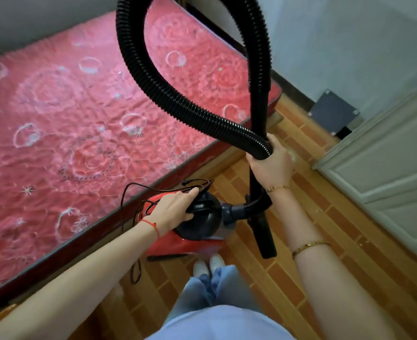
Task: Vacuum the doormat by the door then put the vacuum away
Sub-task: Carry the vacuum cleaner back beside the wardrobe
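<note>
Pale blue trousers (217,290) and two white shoe tips (208,265) fill the bottom of my view, the trousers cut off at the frame edge. No brand, label or writing is readable on anything I see. My left hand (170,211) grips the dark handle on top of the red vacuum (178,244), fingers (187,193) curled over it and pinning some loops of thin black cord (129,217); the rest of the cord dangles beside the body. Whether the vacuum touches the floor (325,217) I cannot tell, since its underside is hidden. My right hand (271,165) wraps round the smooth black rigid tube (259,114) together with the ribbed black hose (178,99), fingers closed tight around both. That corrugated hose arches up out of frame and comes back down to plug into the vacuum's front. Left of it lies a bed (67,114) with a red quilted cover, blurred. Brick-patterned flooring runs to a pale panelled door (386,168). A doormat is not something I can make out.
</note>
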A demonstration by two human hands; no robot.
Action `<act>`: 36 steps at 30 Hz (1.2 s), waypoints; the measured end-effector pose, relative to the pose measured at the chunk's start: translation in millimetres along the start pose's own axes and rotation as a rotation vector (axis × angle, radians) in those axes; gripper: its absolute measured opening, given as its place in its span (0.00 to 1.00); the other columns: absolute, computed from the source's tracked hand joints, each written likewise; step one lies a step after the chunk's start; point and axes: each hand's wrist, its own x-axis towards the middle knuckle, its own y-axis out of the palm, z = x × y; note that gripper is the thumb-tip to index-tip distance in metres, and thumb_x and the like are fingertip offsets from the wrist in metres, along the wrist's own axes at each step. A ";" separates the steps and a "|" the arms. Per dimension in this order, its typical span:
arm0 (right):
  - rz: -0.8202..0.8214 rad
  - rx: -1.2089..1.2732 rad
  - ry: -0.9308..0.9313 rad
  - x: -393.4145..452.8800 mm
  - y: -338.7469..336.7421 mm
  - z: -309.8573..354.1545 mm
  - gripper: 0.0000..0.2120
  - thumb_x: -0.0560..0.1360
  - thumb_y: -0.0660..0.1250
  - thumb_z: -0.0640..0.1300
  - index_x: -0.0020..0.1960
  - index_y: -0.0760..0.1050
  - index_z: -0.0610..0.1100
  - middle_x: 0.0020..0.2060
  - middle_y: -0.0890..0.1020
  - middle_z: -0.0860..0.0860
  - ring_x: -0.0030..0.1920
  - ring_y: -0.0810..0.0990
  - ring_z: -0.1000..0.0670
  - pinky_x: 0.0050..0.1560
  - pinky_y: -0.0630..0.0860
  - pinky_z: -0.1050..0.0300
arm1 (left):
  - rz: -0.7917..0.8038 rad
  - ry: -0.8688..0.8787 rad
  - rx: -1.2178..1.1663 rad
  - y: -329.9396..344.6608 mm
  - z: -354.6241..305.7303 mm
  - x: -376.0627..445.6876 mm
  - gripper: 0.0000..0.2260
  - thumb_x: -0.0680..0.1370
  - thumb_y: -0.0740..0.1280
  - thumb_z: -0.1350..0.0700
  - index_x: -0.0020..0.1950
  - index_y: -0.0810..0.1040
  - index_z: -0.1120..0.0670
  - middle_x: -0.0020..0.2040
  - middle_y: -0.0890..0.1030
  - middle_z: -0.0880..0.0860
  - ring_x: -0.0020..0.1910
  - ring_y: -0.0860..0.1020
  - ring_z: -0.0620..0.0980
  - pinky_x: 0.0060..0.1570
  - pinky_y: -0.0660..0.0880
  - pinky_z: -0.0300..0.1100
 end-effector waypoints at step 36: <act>-0.569 0.031 0.211 328.9 -243.2 -164.9 0.17 0.71 0.72 0.51 0.58 0.77 0.49 0.40 0.79 0.58 0.41 0.78 0.57 0.41 0.76 0.63 | 0.056 0.515 0.223 -188.9 -216.6 451.4 0.21 0.75 0.69 0.58 0.64 0.65 0.57 0.48 0.79 0.58 0.45 0.79 0.59 0.34 0.66 0.45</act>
